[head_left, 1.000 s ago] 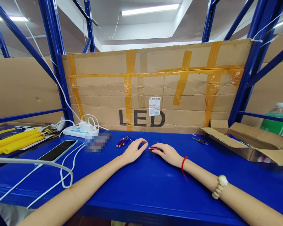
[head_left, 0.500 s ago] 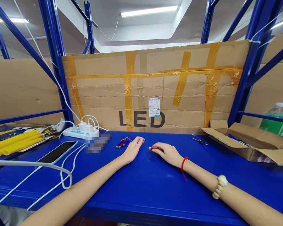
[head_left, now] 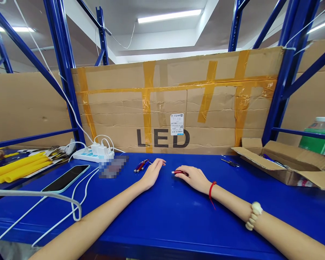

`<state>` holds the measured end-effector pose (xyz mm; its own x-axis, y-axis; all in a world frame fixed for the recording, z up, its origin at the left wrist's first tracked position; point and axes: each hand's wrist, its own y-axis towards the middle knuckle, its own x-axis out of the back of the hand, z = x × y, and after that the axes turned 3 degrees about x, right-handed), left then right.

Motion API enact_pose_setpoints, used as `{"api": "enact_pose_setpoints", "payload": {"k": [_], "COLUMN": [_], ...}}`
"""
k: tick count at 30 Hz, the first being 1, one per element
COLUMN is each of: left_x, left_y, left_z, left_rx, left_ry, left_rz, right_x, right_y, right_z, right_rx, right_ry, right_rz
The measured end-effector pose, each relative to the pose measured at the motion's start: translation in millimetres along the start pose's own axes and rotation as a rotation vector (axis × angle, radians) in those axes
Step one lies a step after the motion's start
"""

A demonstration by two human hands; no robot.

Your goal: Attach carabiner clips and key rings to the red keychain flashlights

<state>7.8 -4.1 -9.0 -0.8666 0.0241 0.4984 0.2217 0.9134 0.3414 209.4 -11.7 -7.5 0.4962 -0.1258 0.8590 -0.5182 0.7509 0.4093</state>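
My right hand (head_left: 193, 177) rests on the blue tabletop (head_left: 173, 216), its fingers closed over a small red metal tube (head_left: 181, 172) with a silver tip. The tube lies level and its tip points left; the rest is under the fingers. My left hand (head_left: 152, 174) lies on its side on the table with fingers stretched out and nothing visible in it. Just left of that hand is a little cluster of similar metal tubes (head_left: 141, 166) in red and blue, partly hidden behind it.
A phone (head_left: 66, 178), white cables (head_left: 83, 196) and a power strip (head_left: 93, 155) sit to the left, beside yellow tubes (head_left: 24, 166). At right are a small dark key-like item (head_left: 230, 163) and an open cardboard box (head_left: 276, 168). A cardboard sheet (head_left: 119, 108) stands behind.
Both hands keep nearly the same place and grip. The camera view has shifted slightly. A blurry brownish shape has come in at the far left edge.
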Motion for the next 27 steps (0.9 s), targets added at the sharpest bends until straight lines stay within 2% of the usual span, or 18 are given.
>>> {"api": "enact_pose_setpoints", "payload": {"k": [20, 27], "left_x": [1.1, 2.0], "left_y": [1.3, -2.8], "left_z": [4.3, -4.0], "left_rx": [-0.010, -0.016], "left_ry": [0.022, 0.073], "left_rz": [-0.002, -0.001], "right_x": [0.8, 2.1], "right_y": [1.5, 0.9], "right_z": [-2.0, -1.4], "right_rx": [0.012, 0.018], "right_ry": [0.046, 0.074], "right_rz": [-0.007, -0.020]}}
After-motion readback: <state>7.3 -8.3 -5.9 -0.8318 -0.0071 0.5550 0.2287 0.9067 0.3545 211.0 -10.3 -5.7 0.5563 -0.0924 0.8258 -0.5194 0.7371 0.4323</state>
